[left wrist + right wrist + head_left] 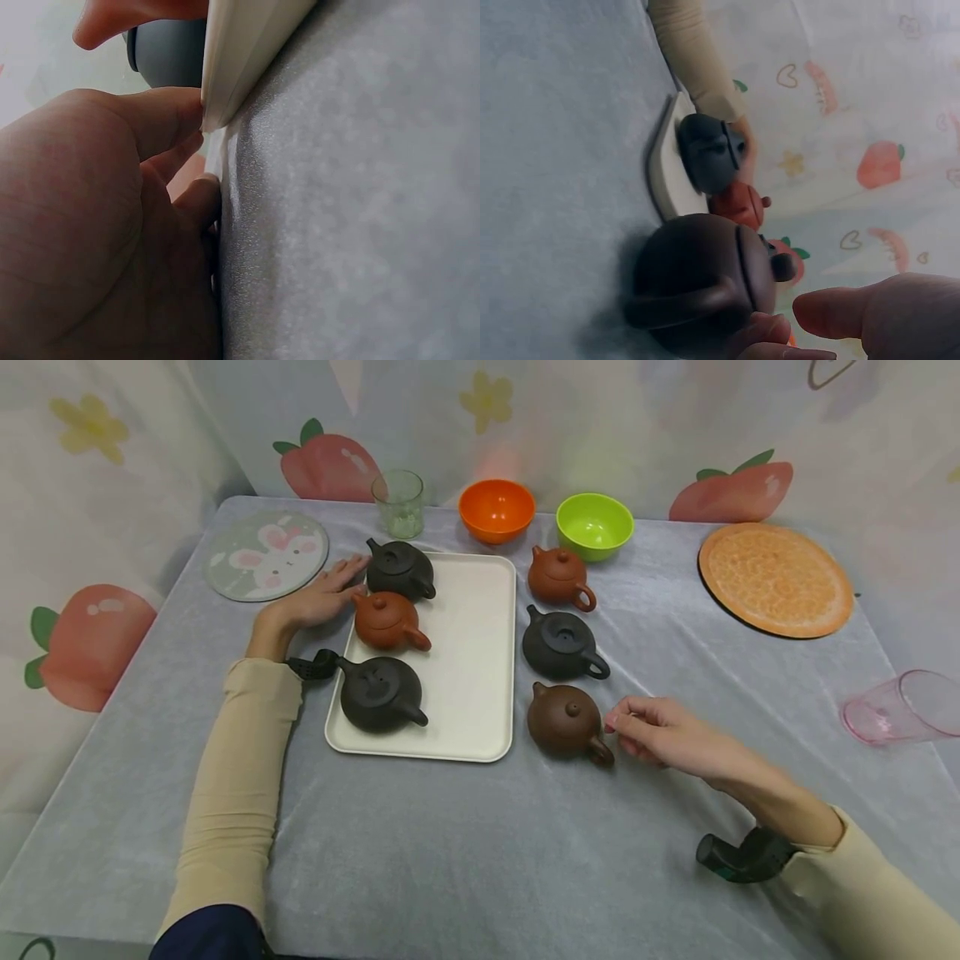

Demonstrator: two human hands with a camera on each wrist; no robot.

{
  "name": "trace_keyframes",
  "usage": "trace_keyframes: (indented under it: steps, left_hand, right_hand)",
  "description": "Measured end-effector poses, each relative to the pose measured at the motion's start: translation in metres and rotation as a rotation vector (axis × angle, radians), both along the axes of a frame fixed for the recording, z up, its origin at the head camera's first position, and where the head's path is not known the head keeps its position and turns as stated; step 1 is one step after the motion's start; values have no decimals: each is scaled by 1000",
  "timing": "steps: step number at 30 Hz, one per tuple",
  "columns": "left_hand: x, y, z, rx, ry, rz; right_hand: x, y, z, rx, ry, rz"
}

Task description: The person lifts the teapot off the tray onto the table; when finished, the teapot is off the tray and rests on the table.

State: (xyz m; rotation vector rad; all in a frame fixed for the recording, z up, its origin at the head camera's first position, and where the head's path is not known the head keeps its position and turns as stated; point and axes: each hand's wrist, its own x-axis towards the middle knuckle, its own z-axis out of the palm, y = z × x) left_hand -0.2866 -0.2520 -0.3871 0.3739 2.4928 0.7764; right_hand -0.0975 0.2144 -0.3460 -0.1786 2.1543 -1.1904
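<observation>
Both hands were down on the counter when I looked in. My right hand sat just beside the dark brown teapot, its fingers loosely curled, with the fingertips at the pot's handle; the right wrist view showed them touching the handle's loop but not wrapped round it, so I counted nothing as gripped. That brown teapot stood upright on the grey cloth, just off the near right corner of the cream tray.

My left hand lay flat, fingers straight and relaxed, against the tray's far left edge. In the left wrist view its thumb met the tray rim, holding nothing.

On the tray stood three teapots in a column along its left side: a black one at the back, an orange-brown one in the middle, and a black one nearest me. To the right of the tray, behind the brown teapot, stood another black teapot, and behind that a reddish teapot.

Farther back I saw a clear glass, an orange bowl and a green bowl. A round rabbit mat lay at the far left, an orange patterned mat at the far right, and a pink cup lay on its side near the right edge.
</observation>
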Motion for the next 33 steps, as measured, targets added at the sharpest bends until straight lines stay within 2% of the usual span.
trace_keyframes:
  steps: [8,14,21,25,33]
  left_hand:
    - [-1,0,-2,13,4,-8]
    - [0,0,-3,19,19,-9]
    - [-3,1,-6,10,29,-23]
    - [-2,1,-4,5,18,-16]
    - [-1,-2,0,-11,19,-10]
  right_hand:
    - [-23,-13,17,-4,-10,-2]
    - [-42,-32,27,21,-1,37]
    - [-68,-55,27,-8,-47,129]
    - [-83,-68,27,10,-78,173]
    - [-102,-100,27,32,-153,221]
